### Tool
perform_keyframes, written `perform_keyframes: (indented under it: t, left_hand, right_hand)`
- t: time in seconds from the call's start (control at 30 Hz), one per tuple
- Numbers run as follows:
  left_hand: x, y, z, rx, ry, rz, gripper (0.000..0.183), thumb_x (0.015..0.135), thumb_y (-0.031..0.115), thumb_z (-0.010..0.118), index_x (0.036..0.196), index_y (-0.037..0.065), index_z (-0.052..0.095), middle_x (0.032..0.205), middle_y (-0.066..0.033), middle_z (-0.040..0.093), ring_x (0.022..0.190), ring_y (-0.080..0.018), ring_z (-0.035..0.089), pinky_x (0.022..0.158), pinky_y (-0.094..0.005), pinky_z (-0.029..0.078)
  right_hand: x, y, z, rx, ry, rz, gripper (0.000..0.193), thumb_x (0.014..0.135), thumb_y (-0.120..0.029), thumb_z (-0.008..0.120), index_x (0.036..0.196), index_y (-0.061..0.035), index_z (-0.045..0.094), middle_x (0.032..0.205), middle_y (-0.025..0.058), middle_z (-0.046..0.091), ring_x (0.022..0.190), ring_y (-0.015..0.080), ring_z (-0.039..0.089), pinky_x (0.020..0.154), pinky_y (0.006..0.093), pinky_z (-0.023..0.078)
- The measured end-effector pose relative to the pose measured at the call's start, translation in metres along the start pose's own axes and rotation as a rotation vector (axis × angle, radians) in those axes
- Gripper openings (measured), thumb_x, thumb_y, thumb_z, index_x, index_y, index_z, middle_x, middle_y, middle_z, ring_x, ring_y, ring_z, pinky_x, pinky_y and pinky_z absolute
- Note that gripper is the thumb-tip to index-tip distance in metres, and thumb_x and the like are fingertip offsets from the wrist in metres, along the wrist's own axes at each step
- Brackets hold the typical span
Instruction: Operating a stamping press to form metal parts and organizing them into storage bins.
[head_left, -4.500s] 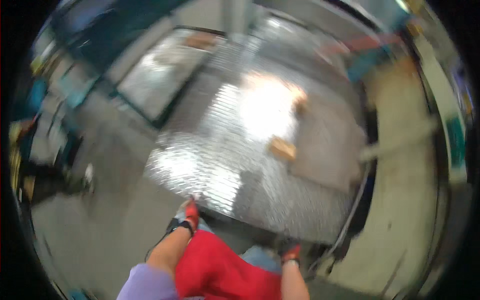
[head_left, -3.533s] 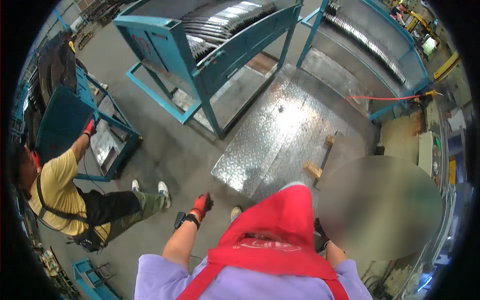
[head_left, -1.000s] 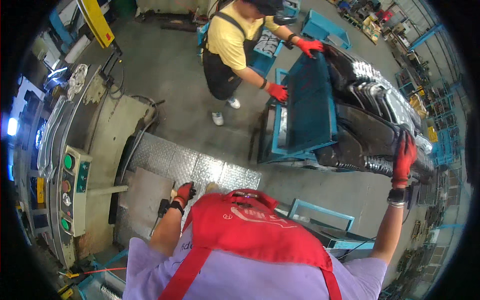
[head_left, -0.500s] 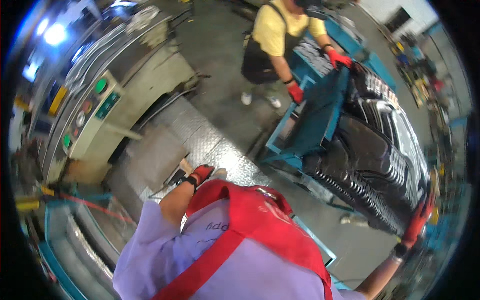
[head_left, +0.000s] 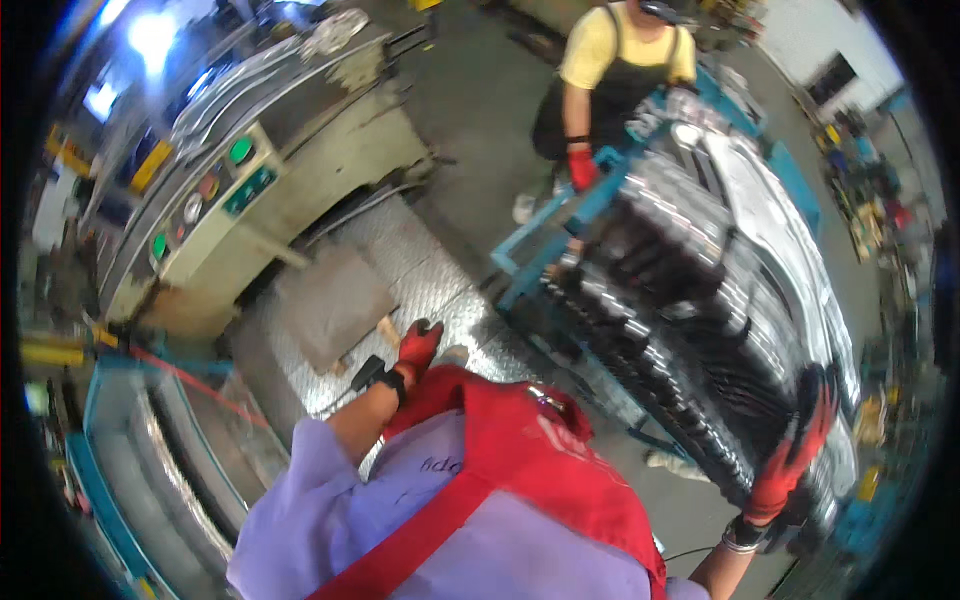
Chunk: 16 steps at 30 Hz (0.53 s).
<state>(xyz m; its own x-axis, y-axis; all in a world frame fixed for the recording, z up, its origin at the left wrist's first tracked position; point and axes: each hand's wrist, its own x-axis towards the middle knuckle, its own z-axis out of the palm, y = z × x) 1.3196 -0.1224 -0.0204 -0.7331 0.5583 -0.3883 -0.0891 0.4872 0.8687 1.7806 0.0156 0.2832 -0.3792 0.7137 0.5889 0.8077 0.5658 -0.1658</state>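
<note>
My right hand [head_left: 795, 450], in a red and black glove, lies with fingers stretched along the near end of a stack of dark, shiny formed metal panels [head_left: 690, 330]. The stack sits on its side in a blue metal rack [head_left: 545, 235]. My left hand [head_left: 420, 345], gloved the same way, hangs in front of my red apron with its fingers curled and nothing visible in them. A black device [head_left: 369, 372] is at my left wrist. Across the rack, a co-worker's red-gloved hand [head_left: 583, 168] is at the blue frame; their other hand is hidden behind the panels.
At left stands a large pale machine [head_left: 340, 150] with a button panel [head_left: 240, 185]. A brown plate [head_left: 335, 305] lies on the tread-plate floor [head_left: 400, 240]. A blue-edged bin [head_left: 130, 470] with metal pieces is at lower left. Racks and clutter line the right side.
The rack's blue end plate, upright before, no longer blocks the stack's far end. My view has shifted, and the panels and my right hand appear nearer. The co-worker stands more to the right.
</note>
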Motion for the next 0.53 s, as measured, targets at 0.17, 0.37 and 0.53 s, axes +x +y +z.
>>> perform_keyframes:
  t: [0.17,0.37,0.53]
  left_hand:
    - [-0.153,0.189,0.079,0.102,0.061,1.061,0.057,0.081,0.009,0.052,0.13,0.001,0.023,0.132,-0.0168,0.03,0.122,-0.0274,0.028,0.101,-0.0347,0.02]
    - [-0.146,0.352,0.123,0.497,0.204,1.846,0.06,0.067,0.051,0.055,0.119,0.02,0.049,0.132,-0.0099,0.03,0.121,-0.0331,0.021,0.099,-0.0518,0.008]
    - [-0.125,0.363,0.116,0.281,0.357,2.008,0.053,0.077,0.043,0.051,0.122,0.017,0.042,0.115,-0.0131,0.048,0.108,-0.0311,0.039,0.091,-0.0421,0.03]
  right_hand:
    - [-0.029,0.055,-0.061,-0.314,0.06,0.025,0.051,0.086,-0.035,0.032,0.122,0.0012,0.039,0.126,0.0164,0.04,0.12,0.0326,0.03,0.101,0.0451,0.014]
    - [-0.154,0.18,-0.101,-0.125,0.012,0.286,0.054,0.088,-0.039,0.029,0.118,0.003,0.043,0.121,0.018,0.044,0.112,0.0337,0.039,0.096,0.0414,0.025]
    - [-0.151,0.158,-0.101,-0.202,0.25,0.334,0.054,0.086,-0.041,0.037,0.118,0.0013,0.045,0.117,0.0171,0.049,0.109,0.0344,0.043,0.096,0.0401,0.028]
